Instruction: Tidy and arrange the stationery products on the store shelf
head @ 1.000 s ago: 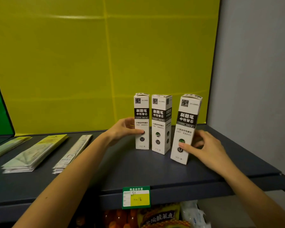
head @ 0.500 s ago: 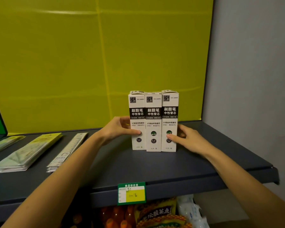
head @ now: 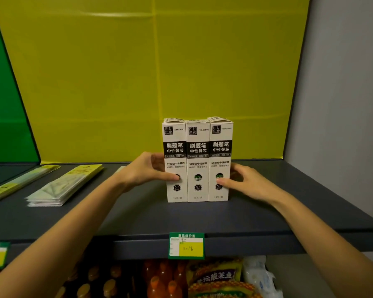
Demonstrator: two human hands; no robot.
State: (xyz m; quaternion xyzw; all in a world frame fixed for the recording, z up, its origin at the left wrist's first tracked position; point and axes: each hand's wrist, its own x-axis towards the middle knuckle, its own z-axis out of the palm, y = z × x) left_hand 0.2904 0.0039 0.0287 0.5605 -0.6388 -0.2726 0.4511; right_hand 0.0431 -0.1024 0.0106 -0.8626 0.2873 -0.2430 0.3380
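Three tall white cardboard refill boxes [head: 198, 160] stand upright, touching side by side, on a dark grey metal shelf [head: 138, 216] with a yellow back panel [head: 116, 82] and a grey wall [head: 342, 104] at right. The left hand [head: 142, 171] curls its fingers round the left box [head: 174, 147], the right hand [head: 246, 183] round the right box [head: 221, 145].

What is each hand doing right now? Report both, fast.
Left hand: grips the left refill box, thumb on its front.
Right hand: grips the right refill box, thumb on its front.
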